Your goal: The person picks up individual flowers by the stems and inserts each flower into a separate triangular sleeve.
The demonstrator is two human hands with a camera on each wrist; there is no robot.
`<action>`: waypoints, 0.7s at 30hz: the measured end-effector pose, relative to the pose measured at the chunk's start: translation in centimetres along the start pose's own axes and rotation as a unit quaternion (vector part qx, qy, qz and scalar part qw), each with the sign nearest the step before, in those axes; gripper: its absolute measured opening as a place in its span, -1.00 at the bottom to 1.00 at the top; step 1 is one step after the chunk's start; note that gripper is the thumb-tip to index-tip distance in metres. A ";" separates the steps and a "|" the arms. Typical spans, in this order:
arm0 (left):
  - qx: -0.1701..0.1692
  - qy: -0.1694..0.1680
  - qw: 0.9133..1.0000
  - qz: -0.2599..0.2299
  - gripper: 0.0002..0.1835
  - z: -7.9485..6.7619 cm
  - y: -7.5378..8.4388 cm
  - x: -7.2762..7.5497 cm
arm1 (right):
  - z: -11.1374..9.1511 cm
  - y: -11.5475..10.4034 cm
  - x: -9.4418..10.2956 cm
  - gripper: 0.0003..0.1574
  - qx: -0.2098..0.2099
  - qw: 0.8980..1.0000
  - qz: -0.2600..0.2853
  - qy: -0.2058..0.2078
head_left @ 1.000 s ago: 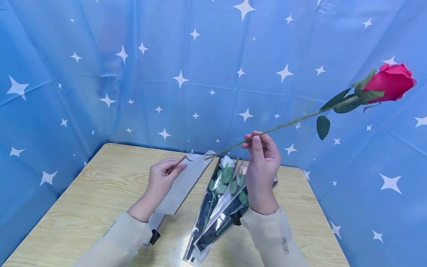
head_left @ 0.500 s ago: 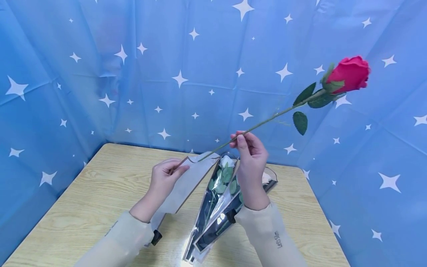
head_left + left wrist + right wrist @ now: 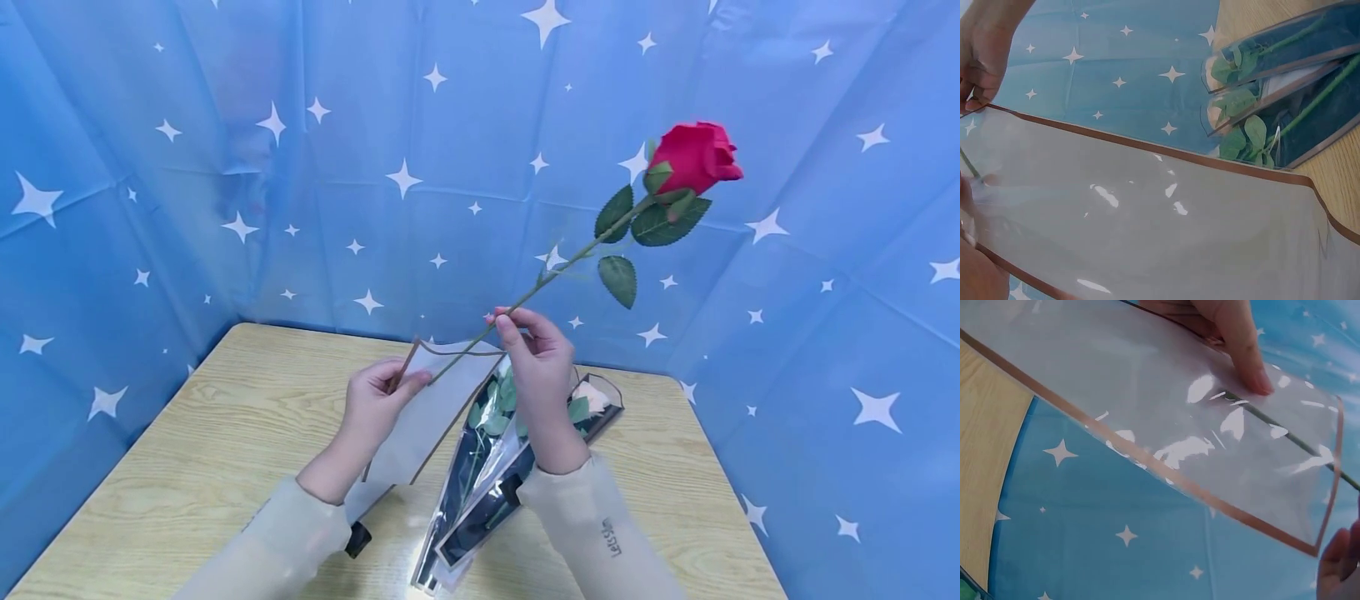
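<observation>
A red artificial rose slants up to the right, with dark green leaves on its long thin stem. My right hand pinches the lower stem between thumb and fingers. My left hand grips one edge of a whitish bouquet sleeve with a brown border, close to its open mouth. The stem's lower end lies inside this sleeve, seen through the clear front in the right wrist view. The left thumb presses on the clear film beside the stem tip.
Two wrapped pale flowers in dark-backed clear sleeves lie crossed on the wooden table, partly behind my right hand. A blue curtain with white stars hangs right behind the table.
My right hand has moved left and slightly down with the rose, and the stem end has slid deeper into the sleeve. The left hand keeps its grip, shifting slightly right.
</observation>
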State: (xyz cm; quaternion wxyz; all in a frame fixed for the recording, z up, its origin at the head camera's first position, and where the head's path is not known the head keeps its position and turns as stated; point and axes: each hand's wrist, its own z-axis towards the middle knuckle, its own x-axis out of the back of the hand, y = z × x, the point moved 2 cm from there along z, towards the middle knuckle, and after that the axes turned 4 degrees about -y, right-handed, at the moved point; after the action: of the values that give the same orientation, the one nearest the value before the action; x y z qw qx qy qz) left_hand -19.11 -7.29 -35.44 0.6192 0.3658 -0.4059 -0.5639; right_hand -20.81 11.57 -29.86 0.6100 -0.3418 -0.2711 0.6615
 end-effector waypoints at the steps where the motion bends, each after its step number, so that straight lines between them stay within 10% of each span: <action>1: 0.000 0.001 1.000 0.001 -0.91 0.0 0.0 0.0 | -0.1 0.1 -0.2 -0.86 -0.004 1.000 -0.014 -0.006; 9: 0.006 -0.004 1.000 0.014 -0.89 -0.3 0.3 -0.2 | -0.5 0.6 -1.0 -0.83 0.018 0.989 -0.145 -0.032; 21: 0.028 -0.012 0.999 0.019 -0.86 -0.5 0.6 -0.4 | -0.7 0.9 -1.3 -0.75 -0.005 0.984 -0.166 -0.065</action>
State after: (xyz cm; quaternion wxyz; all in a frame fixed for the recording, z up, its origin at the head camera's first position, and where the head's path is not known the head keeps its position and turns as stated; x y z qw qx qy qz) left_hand -18.42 -6.85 -35.08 0.6143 0.3686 -0.4356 -0.5451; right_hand -20.77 10.14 -30.85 0.6904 -0.2514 -0.3669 0.5705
